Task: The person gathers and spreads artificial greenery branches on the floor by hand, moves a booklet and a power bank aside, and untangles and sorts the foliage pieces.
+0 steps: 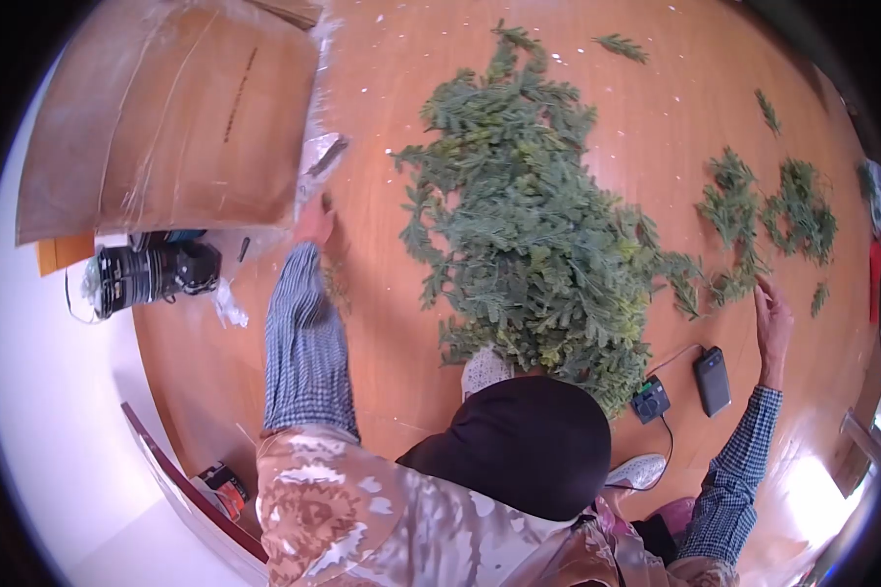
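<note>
A large heap of green leafy sprigs (548, 225) lies on the wood-coloured floor. To its left, my left hand (313, 221) is low beside the cardboard box, just below a clear plastic bag (321, 155) with a dark strip on it. Its fingers are small and partly hidden, so their grip does not show. On the right, my right hand (774, 318) has its fingers apart, its fingertips near the lower end of a smaller group of sprigs (734, 210). Nothing is visibly held in it.
The cardboard box (186, 117) fills the upper left, with a black-and-silver device (147, 279) below it. A black phone-like object (713, 381) and a small cabled device (650, 399) lie right of my dark-covered knee. Another sprig clump (801, 210) is farther right.
</note>
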Available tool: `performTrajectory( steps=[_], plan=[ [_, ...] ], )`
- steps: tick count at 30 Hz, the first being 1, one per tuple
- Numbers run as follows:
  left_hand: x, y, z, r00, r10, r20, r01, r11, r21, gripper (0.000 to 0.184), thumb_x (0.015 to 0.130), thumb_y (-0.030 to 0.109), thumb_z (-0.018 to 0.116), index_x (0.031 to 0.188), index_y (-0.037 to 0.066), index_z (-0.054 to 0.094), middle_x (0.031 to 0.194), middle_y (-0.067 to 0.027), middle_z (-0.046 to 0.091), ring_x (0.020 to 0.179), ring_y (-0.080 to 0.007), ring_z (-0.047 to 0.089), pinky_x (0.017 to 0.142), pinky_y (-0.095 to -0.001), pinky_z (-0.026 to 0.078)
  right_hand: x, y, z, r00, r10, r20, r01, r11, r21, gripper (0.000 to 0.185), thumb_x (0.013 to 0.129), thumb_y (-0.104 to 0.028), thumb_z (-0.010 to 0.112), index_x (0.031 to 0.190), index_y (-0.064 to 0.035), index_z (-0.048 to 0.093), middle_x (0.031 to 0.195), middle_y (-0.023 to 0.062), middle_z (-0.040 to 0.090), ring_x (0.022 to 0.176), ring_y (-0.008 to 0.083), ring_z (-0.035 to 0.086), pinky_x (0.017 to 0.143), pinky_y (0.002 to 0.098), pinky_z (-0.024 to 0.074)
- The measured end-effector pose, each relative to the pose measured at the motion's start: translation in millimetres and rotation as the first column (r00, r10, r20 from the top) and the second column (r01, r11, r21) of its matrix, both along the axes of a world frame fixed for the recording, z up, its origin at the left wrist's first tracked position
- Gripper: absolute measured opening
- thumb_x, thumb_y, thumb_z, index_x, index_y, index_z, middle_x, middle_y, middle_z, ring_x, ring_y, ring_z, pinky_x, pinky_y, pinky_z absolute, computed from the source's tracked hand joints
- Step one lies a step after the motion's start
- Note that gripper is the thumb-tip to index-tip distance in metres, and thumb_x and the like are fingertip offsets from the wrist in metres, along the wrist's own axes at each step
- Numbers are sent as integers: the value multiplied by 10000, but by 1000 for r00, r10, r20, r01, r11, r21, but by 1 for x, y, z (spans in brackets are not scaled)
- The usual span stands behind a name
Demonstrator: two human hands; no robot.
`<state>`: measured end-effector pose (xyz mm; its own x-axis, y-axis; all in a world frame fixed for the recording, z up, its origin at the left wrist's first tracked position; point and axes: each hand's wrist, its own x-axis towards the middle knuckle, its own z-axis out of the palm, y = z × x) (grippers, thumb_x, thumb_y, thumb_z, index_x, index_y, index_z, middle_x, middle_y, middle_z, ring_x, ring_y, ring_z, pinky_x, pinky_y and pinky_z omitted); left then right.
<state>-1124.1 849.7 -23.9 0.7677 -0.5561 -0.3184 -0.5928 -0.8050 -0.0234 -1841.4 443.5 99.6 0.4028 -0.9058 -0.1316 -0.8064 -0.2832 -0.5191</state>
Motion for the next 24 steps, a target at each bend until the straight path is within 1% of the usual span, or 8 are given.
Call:
performTrajectory(
  steps=[3,5,8,13,16,19,22,24],
  plan=[
    [-36,37,31,992,119,-42,-114,988,105,439,877,417,501,1178,115,606,1188,-165,604,1102,-358,563,920,-480,455,-19,-3,-9,997,-71,5,71,997,-20,289,933,-222,555,1162,-61,628,1091,125,667,974,224,659,818,318,513],
    [-24,91,18,990,-137,26,123,945,302,464,876,437,525,1275,203,552,1176,-166,613,1105,-327,572,926,-450,461,-31,-8,-20,997,-75,8,76,994,-73,285,920,-241,557,1123,-64,650,1020,166,672,932,270,665,798,339,517],
    [-11,129,23,850,-516,107,517,778,-357,612,815,367,645,1371,205,446,991,-185,675,945,-357,635,830,-441,491,-26,-4,-9,985,-153,-84,135,972,-194,276,894,-288,556,1039,-90,681,945,162,671,866,303,654,752,375,508],
    [-29,79,103,1000,18,11,-19,989,149,478,795,233,628,1259,126,577,972,-194,676,897,-342,651,790,-421,499,-12,-3,-8,944,-242,-224,250,968,7,427,868,-462,562,909,-61,702,902,157,680,867,279,659,750,403,506],
    [-38,23,116,958,-160,238,187,978,-95,379,793,186,602,1156,85,647,1005,-196,671,920,-324,649,819,-404,498,10,7,-11,855,-152,-496,272,946,178,469,832,-482,601,851,-23,696,810,142,688,756,244,671,667,392,512],
    [-116,-106,140,944,-322,-75,228,798,-558,278,866,114,601,1122,19,648,1037,-140,685,938,-194,657,839,-280,494,3,8,-69,957,-260,-132,288,773,565,400,808,-401,650,787,-2,674,710,112,672,624,202,660,576,357,505],
    [-272,-231,192,737,-627,-254,352,676,-647,280,889,98,601,1161,38,630,1115,-98,666,1001,-150,631,867,-274,491,-1,9,-66,904,-390,174,220,775,593,276,798,-274,667,728,-9,644,641,73,641,513,171,615,520,306,485],
    [-349,-286,208,468,-847,-253,579,510,-636,349,867,192,648,1187,56,618,1149,-126,648,1049,-204,623,936,-317,472,5,7,-38,899,-225,376,61,914,402,237,792,-230,671,708,-13,626,617,72,624,488,158,593,517,291,478]
  ],
)
